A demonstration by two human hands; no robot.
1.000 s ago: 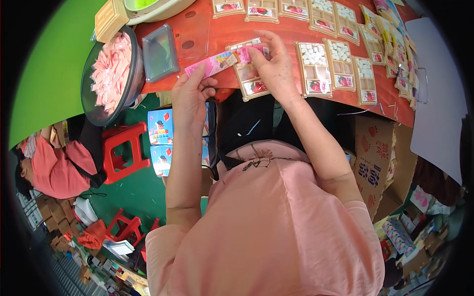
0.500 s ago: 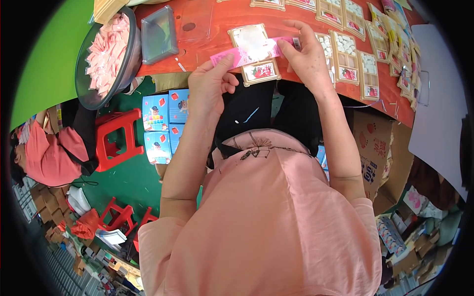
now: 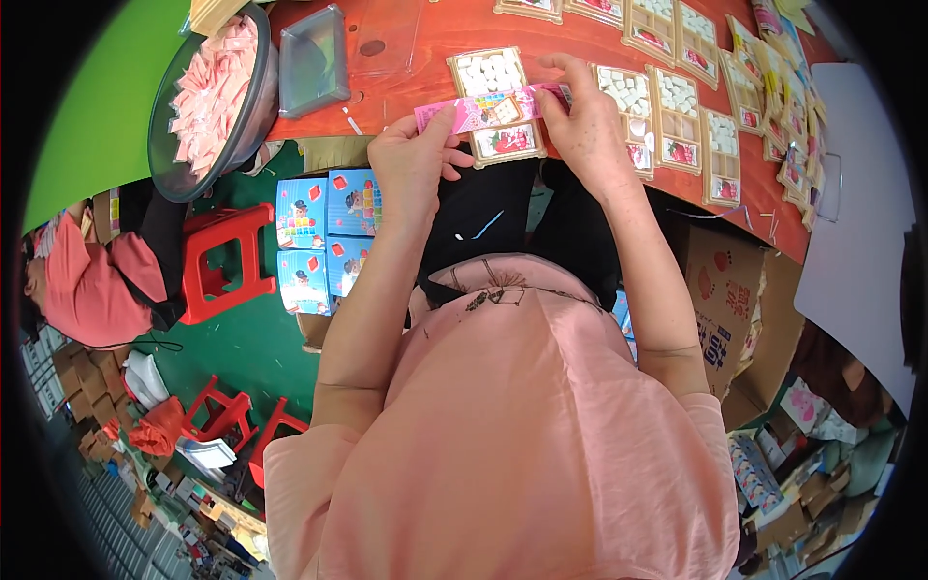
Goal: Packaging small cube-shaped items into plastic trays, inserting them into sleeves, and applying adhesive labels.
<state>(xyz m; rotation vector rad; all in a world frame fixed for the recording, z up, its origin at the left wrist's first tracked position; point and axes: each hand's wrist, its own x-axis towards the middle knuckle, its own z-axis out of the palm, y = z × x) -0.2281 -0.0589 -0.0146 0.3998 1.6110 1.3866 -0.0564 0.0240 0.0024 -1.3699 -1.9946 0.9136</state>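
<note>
A pink printed paper strip (image 3: 481,111) lies across the middle of a small tan tray (image 3: 453,75) at the table's front edge. White cube-like pieces (image 3: 490,71) fill the tray's far part, and a packet printed with strawberries (image 3: 507,142) sits in the near part. My left hand (image 3: 414,159) pinches the strip's left end between thumb and fingers. At its right end my right hand (image 3: 583,124) is closed on the strip, thumb on top, with the index finger bent beside the tray's far right corner. The undersides of both grips are hidden.
Several similar filled trays (image 3: 679,101) stand to the right, beside a pile of packaged ones (image 3: 788,126). At the left are a dark basin (image 3: 263,97) of pink packets and a clear plastic box (image 3: 314,63). Blue cartons (image 3: 303,213) and a red stool (image 3: 227,266) stand below.
My right hand has shifted slightly left, its index finger now bent in toward the tray. The white glare over the strip and tray has gone, so the print and white pieces show.
</note>
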